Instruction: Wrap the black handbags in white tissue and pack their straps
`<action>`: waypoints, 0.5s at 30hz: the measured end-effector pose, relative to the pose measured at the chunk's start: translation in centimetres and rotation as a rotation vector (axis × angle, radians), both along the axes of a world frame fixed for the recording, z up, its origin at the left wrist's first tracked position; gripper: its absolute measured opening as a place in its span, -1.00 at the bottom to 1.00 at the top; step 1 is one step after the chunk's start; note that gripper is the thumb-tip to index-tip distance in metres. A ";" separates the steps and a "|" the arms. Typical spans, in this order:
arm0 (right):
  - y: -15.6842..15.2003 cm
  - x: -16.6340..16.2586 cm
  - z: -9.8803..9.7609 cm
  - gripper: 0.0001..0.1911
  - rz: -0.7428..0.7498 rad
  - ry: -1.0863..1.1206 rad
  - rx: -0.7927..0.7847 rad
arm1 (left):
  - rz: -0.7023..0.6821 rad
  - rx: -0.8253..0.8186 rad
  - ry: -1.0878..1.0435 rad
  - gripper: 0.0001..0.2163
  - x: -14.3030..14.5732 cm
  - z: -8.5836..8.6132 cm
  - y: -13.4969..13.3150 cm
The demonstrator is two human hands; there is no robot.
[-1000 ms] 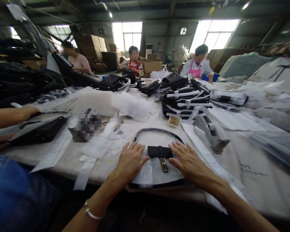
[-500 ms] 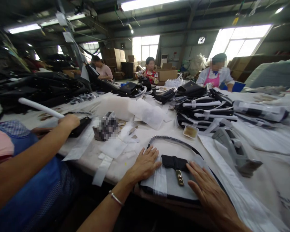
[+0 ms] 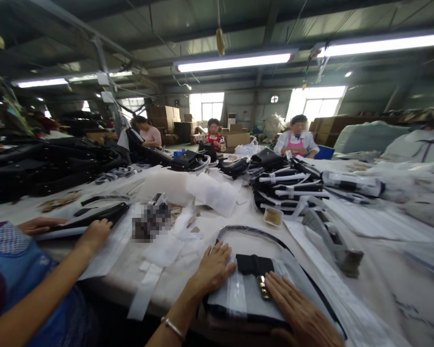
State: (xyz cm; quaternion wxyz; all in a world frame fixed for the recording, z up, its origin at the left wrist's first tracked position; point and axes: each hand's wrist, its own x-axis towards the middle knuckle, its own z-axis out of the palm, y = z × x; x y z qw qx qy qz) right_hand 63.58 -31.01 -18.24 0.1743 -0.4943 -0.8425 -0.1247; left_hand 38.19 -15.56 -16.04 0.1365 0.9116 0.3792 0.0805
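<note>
A dark handbag point(image 3: 251, 315) lies flat on the table in front of me, its front covered by pale grey wrapping sheet. Its wrapped handle point(image 3: 255, 232) arches toward the far side. On the front sit a black flap point(image 3: 251, 264) and a gold-coloured metal clasp point(image 3: 263, 287). My left hand point(image 3: 214, 267) rests flat at the bag's left side, fingers stretched, close to clear tape point(image 3: 236, 295). Across the right part of the bag lies my right hand point(image 3: 300, 308), fingers straight, their tips beside the clasp. Neither hand grasps anything.
To my right stands a grey tape dispenser point(image 3: 334, 241), with a small dish point(image 3: 273, 217) beyond it. Wrapped black bags point(image 3: 289, 185) are piled farther back. At left, a co-worker's hands point(image 3: 97, 236) handle another black bag point(image 3: 97, 215). Paper sheets point(image 3: 213, 193) cover the table's middle.
My right hand has slid inward and nearer, its fingertips now by the clasp. My left hand stays on the bag. The view has tilted up. The co-worker's white tube has come down onto their bag.
</note>
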 end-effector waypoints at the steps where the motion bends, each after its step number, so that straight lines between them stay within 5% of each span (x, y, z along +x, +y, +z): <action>1: 0.1 -0.1 0.0 0.01 0.005 0.002 0.005 | 0.010 0.002 -0.006 -0.54 0.0 -0.1 0.0; 8: 1.1 0.3 1.5 -0.14 0.047 0.158 -0.235 | 0.041 0.023 -0.022 -0.54 0.1 -1.6 0.7; 15: 3.8 2.1 7.4 -0.56 -0.192 0.690 -0.567 | 0.097 -0.156 -0.440 -0.59 0.2 0.1 4.6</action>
